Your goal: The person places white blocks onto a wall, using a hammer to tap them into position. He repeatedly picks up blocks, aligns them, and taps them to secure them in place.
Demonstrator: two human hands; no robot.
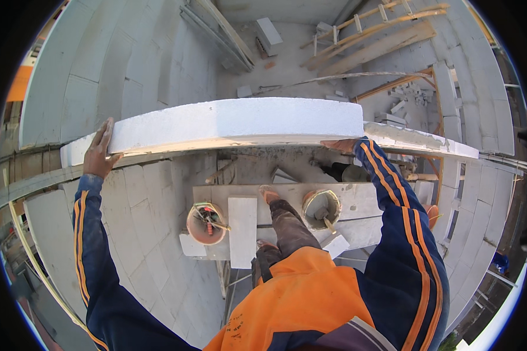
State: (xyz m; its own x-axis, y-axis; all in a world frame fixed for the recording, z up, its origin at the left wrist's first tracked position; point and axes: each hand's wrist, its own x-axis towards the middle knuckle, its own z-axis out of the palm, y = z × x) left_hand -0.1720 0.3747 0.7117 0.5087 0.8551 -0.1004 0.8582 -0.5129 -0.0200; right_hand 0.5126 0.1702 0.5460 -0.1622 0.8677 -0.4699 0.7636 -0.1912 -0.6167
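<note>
A long white lightweight concrete block (234, 123) lies crosswise in front of me, along the top of a row of wall blocks (418, 140). My left hand (101, 149) grips its left end, fingers up against the end face and thumb toward the near side. Near the right end, my right hand (341, 145) holds the block's near lower edge; most of its fingers are hidden by the block. To the right, the row's top has rough grey mortar on it.
Below me is a plank platform (363, 202) with a bucket of tools (206, 225), a mortar bucket (322, 209) and a loose white block (242, 231). Block walls (140, 216) rise on both sides. Beyond lie a wooden ladder (375, 23), planks and rubble (413, 96).
</note>
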